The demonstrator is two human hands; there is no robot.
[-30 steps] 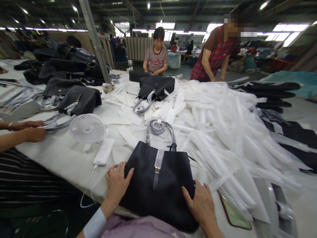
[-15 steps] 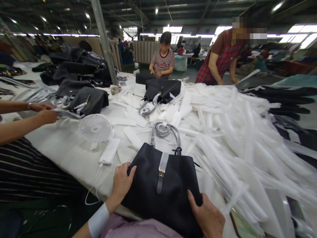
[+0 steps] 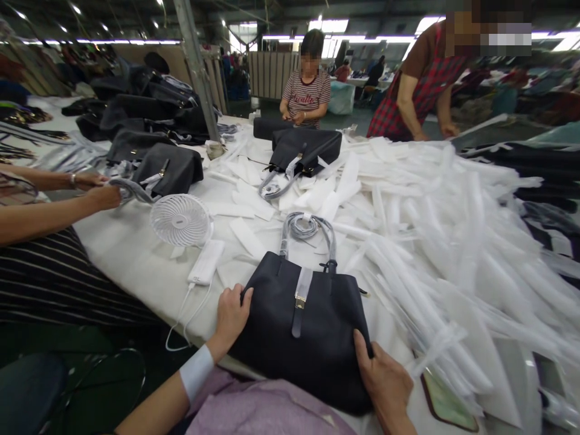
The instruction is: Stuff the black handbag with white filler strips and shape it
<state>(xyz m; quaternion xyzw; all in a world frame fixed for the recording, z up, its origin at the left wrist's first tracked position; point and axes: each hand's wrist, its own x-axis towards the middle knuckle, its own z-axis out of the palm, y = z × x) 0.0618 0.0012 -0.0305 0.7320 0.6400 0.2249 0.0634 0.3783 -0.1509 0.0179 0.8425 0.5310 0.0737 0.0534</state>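
A black handbag [image 3: 272, 326] lies in front of me, its wrapped handles [image 3: 333, 241] pointing away and a strap with a gold buckle [image 3: 299, 301] down its front. My left hand [image 3: 232, 317] grips the bag's upper left side, thumb on the front. On the lower right side, my right hand [image 3: 385, 377] holds the edge, its thumb on the front and the other fingers hidden behind. A coiled, wrapped strap [image 3: 303, 226] rests between the handles.
White foam strips [image 3: 408, 266] cover the table's right side. A white fan [image 3: 181, 220] and a cabled power bank [image 3: 206, 262] stand left. Black bags [image 3: 170, 169] lie beyond, near a co-worker's hands [image 3: 102, 192]. Another bag [image 3: 306, 151] is ahead; two people stand across the table.
The view has shifted, so most things appear slightly higher and farther right. Both my hands keep hold of the bag. The co-worker's hands at the left have moved slightly.
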